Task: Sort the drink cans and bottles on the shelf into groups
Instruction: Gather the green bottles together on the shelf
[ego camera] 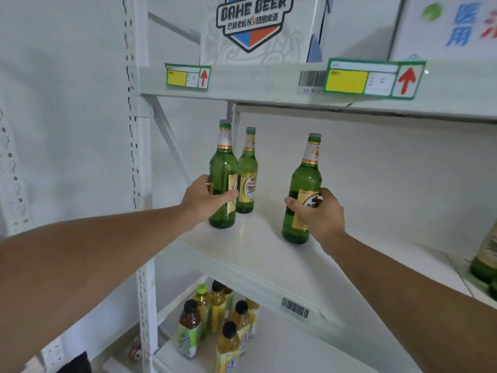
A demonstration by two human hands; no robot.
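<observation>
"BAHE BEER" stands on the white carton (255, 28) on the top shelf; red up-arrows mark the green-edged shelf tags (373, 78)

- the bottle (222, 184) in the left hand (204, 201) is green with a gold label.
- the bottle just behind it (247, 181) is green too, with a gold and white label.
- the bottle (304, 195) in the right hand (320, 214) is green, with a red and gold band above the grip.

Green beer bottles (223, 181): three, fourth partly visible. Tea bottles (215, 316) below: about seven. Boxes (255, 25): two.
</observation>
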